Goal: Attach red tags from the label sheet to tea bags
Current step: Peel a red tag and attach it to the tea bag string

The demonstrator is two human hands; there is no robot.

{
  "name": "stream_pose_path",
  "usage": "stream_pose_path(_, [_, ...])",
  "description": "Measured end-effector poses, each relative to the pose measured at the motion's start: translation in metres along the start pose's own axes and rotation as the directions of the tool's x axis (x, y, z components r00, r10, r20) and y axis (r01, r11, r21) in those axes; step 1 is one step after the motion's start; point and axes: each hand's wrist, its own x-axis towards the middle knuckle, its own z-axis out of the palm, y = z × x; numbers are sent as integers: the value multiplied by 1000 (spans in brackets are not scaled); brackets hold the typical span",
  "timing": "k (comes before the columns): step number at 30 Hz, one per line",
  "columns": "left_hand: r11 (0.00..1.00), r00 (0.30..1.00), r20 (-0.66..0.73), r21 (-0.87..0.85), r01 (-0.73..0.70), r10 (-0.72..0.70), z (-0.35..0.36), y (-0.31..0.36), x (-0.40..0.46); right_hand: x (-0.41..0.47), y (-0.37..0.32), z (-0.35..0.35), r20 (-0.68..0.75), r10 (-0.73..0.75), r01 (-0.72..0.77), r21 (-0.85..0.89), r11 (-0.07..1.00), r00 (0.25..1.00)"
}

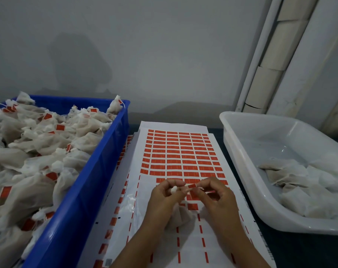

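A white label sheet (175,151) with rows of red tags lies on the table between two bins. Over its near part my left hand (162,198) grips the knotted top of a white tea bag (180,217), whose body hangs below between my hands. My right hand (214,196) pinches a red tag (192,185) at the bag's string, just right of the knot. The fingertips of both hands nearly meet at the tag.
A blue crate (98,171) on the left is heaped with tagged tea bags. A white tub (241,151) on the right holds several untagged bags. More label sheets lie under the top one. A grey wall stands behind.
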Motion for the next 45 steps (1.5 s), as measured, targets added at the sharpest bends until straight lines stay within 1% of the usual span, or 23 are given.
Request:
stream_pose_path(2, [999, 999, 37, -34, -1, 2, -2, 3, -1, 1, -4, -5, -16, -124, 122, -83, 989, 992])
stream_pose_path(3, [1000, 999, 44, -16, 6, -6, -2, 5, 0, 2, -6, -9, -23, -223, 216, -158, 964, 975])
stream_pose_path(4, [999, 998, 47, 21, 39, -40, -1, 8, 5, 3, -5, -12, -14, -341, 326, -253, 911, 940])
stream_pose_path(5, [994, 994, 52, 47, 96, -98, 0, 12, 7, 5, -3, -14, 4, -457, 429, -349, 833, 890])
stream_pose_path(6, [991, 987, 100, 38, 125, -128, -4, 10, 5, 6, -1, -16, 16, -550, 503, -424, 753, 835])
stream_pose_path(7, [985, 983, 73, -19, 172, -170, -9, 10, 2, 6, 0, -16, 25, -604, 545, -463, 699, 796])
stream_pose_path(8, [978, 978, 30, -22, 208, -208, -9, 7, 3, 6, 0, -16, 24, -636, 566, -483, 668, 771])
stream_pose_path(9, [980, 980, 34, 34, 197, -199, -4, 6, 4, 6, 1, -15, 22, -652, 577, -487, 655, 758])
stream_pose_path(10, [984, 983, 63, 59, 167, -171, 0, 6, 5, 7, 1, -15, 18, -660, 582, -490, 649, 751])
stream_pose_path(11, [990, 986, 86, 44, 137, -141, -2, 4, 2, 7, 1, -16, 14, -658, 580, -487, 653, 753])
stream_pose_path(12, [993, 990, 85, -5, 117, -116, -5, 5, 0, 7, 2, -16, 13, -652, 577, -477, 663, 758])
stream_pose_path(14, [996, 993, 94, -51, 79, -74, -8, 5, -2, 6, 3, -17, 6, -639, 568, -462, 681, 770])
stream_pose_path(16, [999, 994, 102, -11, 40, -39, -8, 7, -3, 7, 4, -17, -7, -627, 554, -460, 694, 779])
stream_pose_path(19, [997, 998, 62, 70, 16, -21, -5, 9, -4, 7, 3, -14, -25, -624, 547, -454, 703, 781])
stream_pose_path(21, [997, 999, 33, 72, 11, -13, -4, 8, -4, 6, 3, -12, -21, -617, 542, -455, 707, 787])
stream_pose_path(24, [998, 1000, 6, 54, 16, -16, -4, 8, -3, 4, 1, -12, -50, -534, 476, -390, 788, 844])
stream_pose_path(27, [999, 1000, -11, 50, 11, -11, -4, 6, -2, 5, 3, -13, -48, -580, 519, -389, 761, 813])
stream_pose_path(31, [998, 999, -32, 65, 3, -1, -3, 5, -1, 7, 4, -15, -33, -586, 529, -393, 753, 810])
stream_pose_path(37, [996, 999, -34, 83, -22, 25, -3, 2, -2, 7, 9, -16, 15, -619, 547, -485, 683, 786])
stream_pose_path(43, [998, 998, -16, 45, -54, 55, -3, 1, 0, 7, 6, -16, 63, -597, 560, -436, 704, 800])
stream_pose_path(45, [999, 999, -12, 21, -49, 49, -4, 2, 1, 7, 5, -16, 86, -598, 569, -442, 694, 797])
